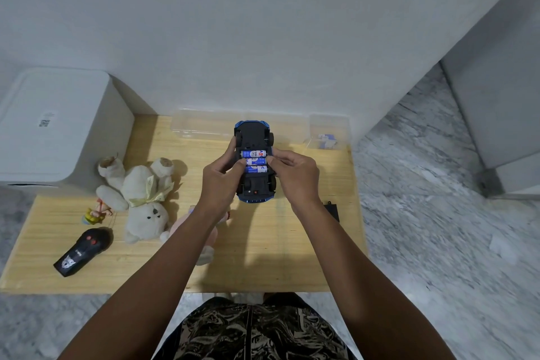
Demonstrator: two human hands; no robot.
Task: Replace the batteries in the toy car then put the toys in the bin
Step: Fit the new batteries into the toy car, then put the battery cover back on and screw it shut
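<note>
With the car (254, 161) held belly-up above the table (263, 242), the left hand (220, 181) gripping its side and the right hand (295, 175) pinching a battery (253, 161), press each cell fully flat before closing.

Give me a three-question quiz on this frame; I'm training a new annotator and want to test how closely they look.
1. True or false: the toy car lies with its underside facing up.
2. How many batteries show in the open compartment? A) one B) three C) five
3. Fill in: the black remote control lies on the wooden table near the white ____.

Key
1. True; the black chassis and wheels face the camera, with the left hand and right hand holding the car at its sides.
2. B; three lie side by side.
3. Teddy bear, the nearest white thing on the table.
</note>
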